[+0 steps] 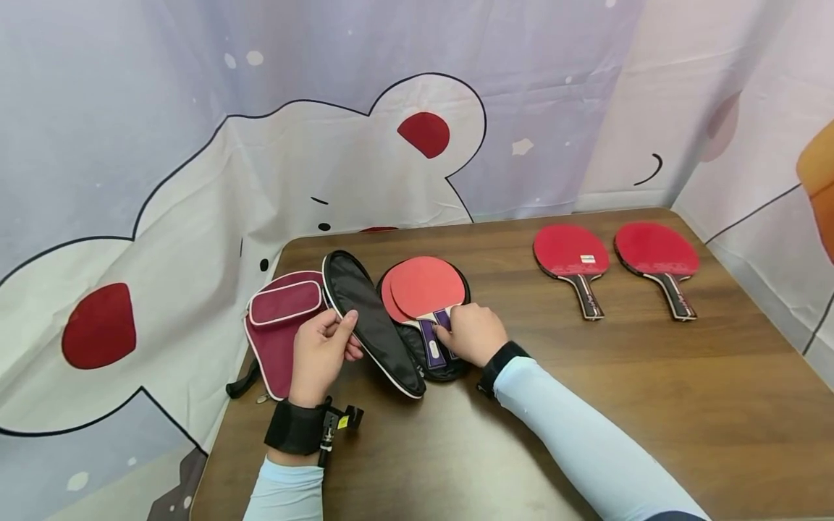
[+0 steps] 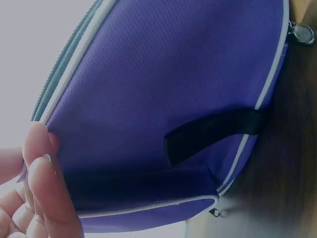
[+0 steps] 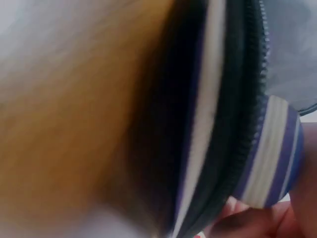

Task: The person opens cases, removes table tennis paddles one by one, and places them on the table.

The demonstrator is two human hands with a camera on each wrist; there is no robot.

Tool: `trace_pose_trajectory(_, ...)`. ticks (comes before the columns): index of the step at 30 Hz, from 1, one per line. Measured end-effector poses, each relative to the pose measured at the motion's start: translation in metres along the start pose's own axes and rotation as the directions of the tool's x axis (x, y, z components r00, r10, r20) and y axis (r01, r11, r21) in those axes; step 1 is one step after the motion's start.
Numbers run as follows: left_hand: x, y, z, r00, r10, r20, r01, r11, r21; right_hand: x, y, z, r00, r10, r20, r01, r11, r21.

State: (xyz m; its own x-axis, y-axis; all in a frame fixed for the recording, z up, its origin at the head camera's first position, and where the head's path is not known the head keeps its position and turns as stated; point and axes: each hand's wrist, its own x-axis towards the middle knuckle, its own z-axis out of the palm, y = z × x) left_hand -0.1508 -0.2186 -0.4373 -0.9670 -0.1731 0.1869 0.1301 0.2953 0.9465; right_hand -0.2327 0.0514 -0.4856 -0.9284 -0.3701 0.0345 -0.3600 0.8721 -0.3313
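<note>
- Pinching the white-piped edge of the case lid [image 1: 371, 322], the left hand [image 1: 321, 356] has its thumb on the black lining and its fingers curled behind; the left wrist view shows fingertips [image 2: 42, 163] against that rim.
- Curling over the paddle handles [image 1: 435, 334], the right hand [image 1: 472, 334] has its fingers bent and close together on the purple-and-white striped grips; the right wrist view is blurred but shows a striped handle end [image 3: 272, 158] beside the zip.
- Lying in the open lower half of the case [image 1: 443, 365] are two paddles [image 1: 423, 288], stacked with the top one shifted slightly right. Their light red blades point away from the person and the handles point toward the person, so the long axis runs front to back, leaning a little to the right at the near end.
- Standing tilted up on its edge, the lid runs on a slant from far left to near right, just left of the paddles.
- Resting at the table's left edge, touching the left hand's side of the lid, is a maroon pouch [image 1: 280, 318] with a front pocket and a black loop.
- Lying well apart on the right of the brown wooden table [image 1: 586, 405] are two other red paddles [image 1: 573, 253] [image 1: 656, 250], side by side, handles toward the person.
- Hanging behind the table is a pale cartoon-print curtain [image 1: 195, 181].
</note>
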Motion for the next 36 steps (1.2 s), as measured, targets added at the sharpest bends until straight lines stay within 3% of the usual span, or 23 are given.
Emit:
trace_pose_trajectory(7,0.000,0.002,0.000,1.000,-0.008,0.027,0.007,1.000,0.018,-0.009,0.018,-0.001,0.999,-0.008,-0.045,0.011,0.998,0.062)
trace_pose_trajectory(14,-0.001,0.000,-0.001,0.997,-0.030,0.064,0.028,0.999,0.024,-0.032,0.043,-0.016,0.996,0.023,-0.090,-0.016,0.997,0.081)
trace_pose_trajectory(24,0.004,-0.005,0.000,0.995,-0.016,0.101,0.014,1.000,0.020,-0.092,0.099,-0.057,0.979,0.040,-0.201,-0.034,0.999,0.032)
trace_pose_trajectory(30,0.001,-0.005,-0.006,0.995,-0.043,0.094,0.039,0.998,0.040,-0.140,0.137,-0.079,0.971,0.078,-0.226,-0.086,0.996,-0.025)
trace_pose_trajectory(36,-0.002,-0.002,-0.018,0.997,-0.044,0.057,0.042,0.998,0.036,-0.164,0.171,-0.094,0.961,0.102,-0.256,-0.123,0.990,-0.068)
